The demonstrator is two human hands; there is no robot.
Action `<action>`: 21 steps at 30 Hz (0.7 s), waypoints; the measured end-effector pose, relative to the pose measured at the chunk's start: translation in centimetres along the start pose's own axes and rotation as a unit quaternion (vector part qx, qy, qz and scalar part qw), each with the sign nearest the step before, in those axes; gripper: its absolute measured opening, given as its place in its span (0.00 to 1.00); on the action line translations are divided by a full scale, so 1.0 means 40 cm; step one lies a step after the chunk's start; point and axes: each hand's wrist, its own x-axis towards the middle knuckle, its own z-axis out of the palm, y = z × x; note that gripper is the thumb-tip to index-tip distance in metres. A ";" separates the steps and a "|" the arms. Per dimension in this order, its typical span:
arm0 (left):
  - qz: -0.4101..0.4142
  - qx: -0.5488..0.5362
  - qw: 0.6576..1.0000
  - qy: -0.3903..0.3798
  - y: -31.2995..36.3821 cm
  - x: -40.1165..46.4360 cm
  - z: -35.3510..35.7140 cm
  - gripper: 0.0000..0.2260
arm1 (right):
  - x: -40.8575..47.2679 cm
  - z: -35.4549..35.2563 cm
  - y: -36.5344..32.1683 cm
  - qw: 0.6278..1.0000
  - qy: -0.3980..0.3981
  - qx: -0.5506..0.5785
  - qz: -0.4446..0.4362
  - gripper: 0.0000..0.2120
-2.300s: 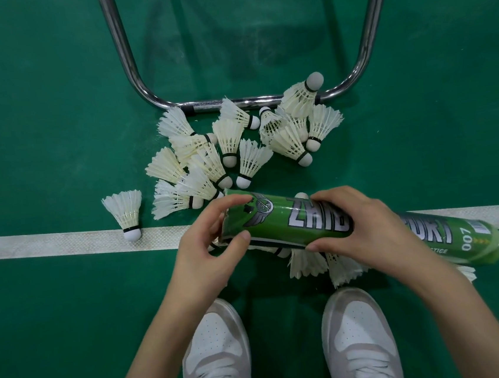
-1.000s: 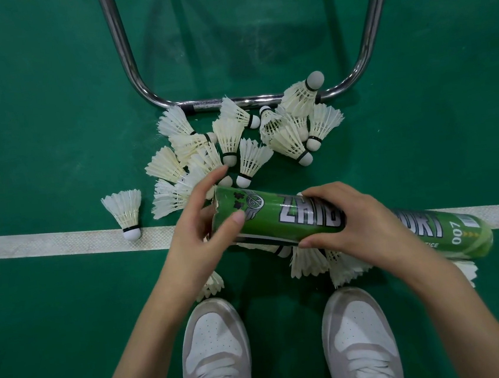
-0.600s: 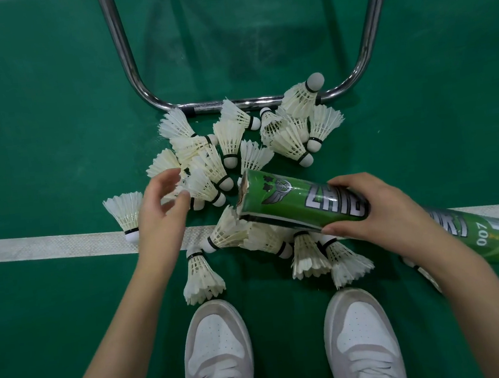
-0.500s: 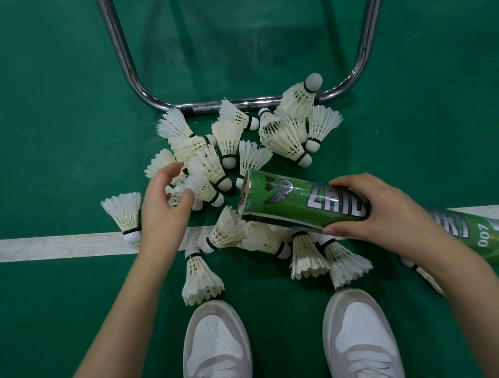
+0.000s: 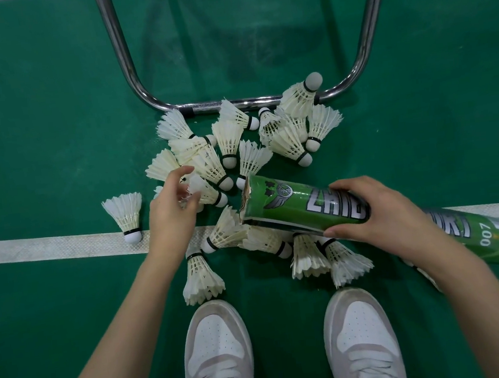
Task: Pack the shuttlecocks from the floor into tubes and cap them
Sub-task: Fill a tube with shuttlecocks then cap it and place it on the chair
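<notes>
A green shuttlecock tube point(image 5: 289, 203) lies nearly level over the floor, its open, frayed mouth facing left. My right hand point(image 5: 370, 210) grips it round the middle. Left of the mouth, my left hand point(image 5: 170, 209) curls its fingers round the feather skirt of a shuttlecock point(image 5: 208, 193) at the near edge of the pile point(image 5: 227, 138). Several more shuttlecocks point(image 5: 304, 254) lie under the tube, one point(image 5: 201, 274) by my left shoe, and a lone one point(image 5: 124, 211) stands on the white line. No cap is in view.
A chrome tubular frame point(image 5: 251, 101) curves round the far side of the pile. A white court line point(image 5: 48, 248) crosses the green floor. My two white shoes point(image 5: 218, 355) point(image 5: 362, 340) stand just below the shuttlecocks.
My left hand left the tube's mouth and reached up-left into the pile, closing on a shuttlecock. The tube shifted right, uncovering the shuttlecocks beneath it.
</notes>
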 end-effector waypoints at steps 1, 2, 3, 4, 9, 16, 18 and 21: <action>0.006 -0.008 1.000 0.006 0.002 -0.006 -0.002 0.17 | -0.001 0.001 0.000 1.000 0.000 0.001 -0.001 0.34; 0.011 -0.018 1.000 0.012 0.006 -0.012 -0.006 0.17 | -0.002 0.003 0.001 1.000 -0.001 0.002 -0.002 0.34; 0.015 -0.031 0.999 0.020 0.012 -0.017 -0.011 0.17 | -0.002 0.004 0.001 1.000 0.000 0.003 -0.002 0.34; 0.016 -0.048 0.998 0.029 0.019 -0.023 -0.018 0.16 | -0.001 0.005 0.002 1.000 0.000 0.004 -0.002 0.34; -0.001 -0.166 0.985 0.044 0.043 -0.075 -0.064 0.16 | 0.002 0.011 0.010 1.000 0.002 0.017 0.001 0.35; -0.046 -0.271 0.961 -0.011 0.081 -0.135 -0.079 0.18 | 0.000 0.020 0.020 1.000 0.000 0.016 -0.003 0.36; -0.043 -0.286 0.956 -0.052 0.097 -0.140 -0.065 0.18 | 0.000 0.022 0.021 1.000 0.000 0.015 -0.003 0.35; -0.028 -0.295 0.949 -0.107 0.117 -0.148 -0.035 0.19 | -0.001 0.023 0.021 1.000 -0.001 0.012 -0.005 0.35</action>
